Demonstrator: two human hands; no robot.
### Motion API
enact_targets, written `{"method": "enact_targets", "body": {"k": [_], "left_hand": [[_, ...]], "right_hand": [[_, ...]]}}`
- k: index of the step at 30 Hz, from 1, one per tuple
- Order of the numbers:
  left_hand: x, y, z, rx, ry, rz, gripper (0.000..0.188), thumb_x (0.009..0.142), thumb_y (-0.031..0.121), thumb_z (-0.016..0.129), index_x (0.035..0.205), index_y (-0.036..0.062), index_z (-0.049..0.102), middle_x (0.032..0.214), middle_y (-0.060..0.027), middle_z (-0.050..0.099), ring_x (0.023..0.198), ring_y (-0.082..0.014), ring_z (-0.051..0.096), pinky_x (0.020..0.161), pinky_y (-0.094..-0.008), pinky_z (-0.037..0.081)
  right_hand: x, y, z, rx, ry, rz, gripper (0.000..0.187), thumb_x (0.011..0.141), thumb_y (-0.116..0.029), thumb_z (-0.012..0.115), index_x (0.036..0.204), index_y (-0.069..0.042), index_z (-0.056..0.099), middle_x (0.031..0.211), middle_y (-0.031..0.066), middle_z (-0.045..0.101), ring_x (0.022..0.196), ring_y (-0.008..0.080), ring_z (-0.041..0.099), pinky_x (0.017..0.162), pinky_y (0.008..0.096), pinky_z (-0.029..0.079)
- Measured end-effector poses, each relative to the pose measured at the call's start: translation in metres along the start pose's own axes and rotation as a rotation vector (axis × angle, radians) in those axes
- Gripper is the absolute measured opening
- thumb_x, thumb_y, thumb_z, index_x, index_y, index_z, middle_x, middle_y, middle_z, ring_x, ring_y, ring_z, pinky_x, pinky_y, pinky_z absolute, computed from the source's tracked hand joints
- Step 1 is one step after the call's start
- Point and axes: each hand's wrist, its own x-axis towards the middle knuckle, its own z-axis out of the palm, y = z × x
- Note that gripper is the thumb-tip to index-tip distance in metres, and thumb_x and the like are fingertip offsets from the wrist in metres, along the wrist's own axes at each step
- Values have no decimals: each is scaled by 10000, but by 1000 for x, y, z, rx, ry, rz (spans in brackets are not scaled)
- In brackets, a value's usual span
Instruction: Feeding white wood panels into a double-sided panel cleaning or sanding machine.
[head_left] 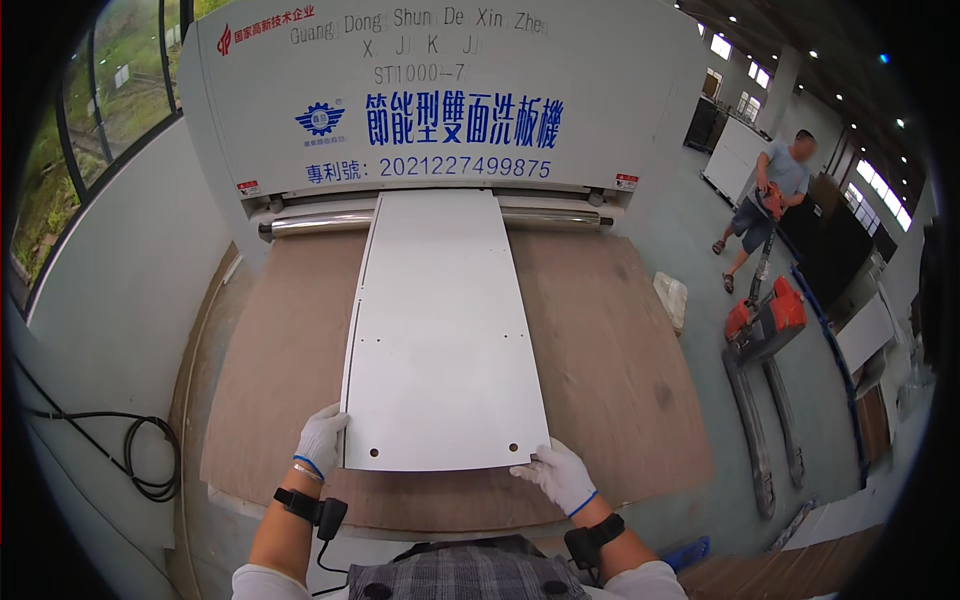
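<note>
A long white panel with small drilled holes stretches away from me, its far end in the slot of a large grey-white machine. At the panel's near left edge, my left hand in a white glove grips the side. The near right corner is held by my gloved right hand, with the thumb on top and fingers partly hidden beneath. A metal roller crosses the machine's front at the slot, either side of the panel.
Below the panel lies a brown board surface. At right a person holds the handle of an orange pallet truck. A wrapped pale bundle is beside the board. A black cable coils at left, near a white wall under windows.
</note>
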Motion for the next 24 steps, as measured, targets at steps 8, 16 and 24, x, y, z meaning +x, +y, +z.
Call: {"method": "enact_targets", "body": {"k": [8,16,24], "left_hand": [[42,-23,-28,-84,-96,24,348,875,20,434,1196,-102,492,1008,-136,625,862,-177,615,762,-276,500],[60,-5,-13,41,-56,-35,373,880,81,483,1218,-76,490,998,-129,625,846,-163,615,737,-275,506],[34,-13,-37,-2,200,51,502,887,257,543,1286,-28,435,1028,-133,596,859,-218,607,760,-330,514]], "right_hand": [[22,6,6,10,13,-57,344,924,-72,414,1257,14,418,1155,151,529,987,277,582,797,406,550],[48,9,-1,37,185,-54,311,916,-87,440,1204,32,436,1141,189,491,1000,318,551,800,409,549],[41,15,-4,327,27,-54,280,929,-126,431,1104,93,417,1207,273,424,1118,389,448,1012,437,400]]}}
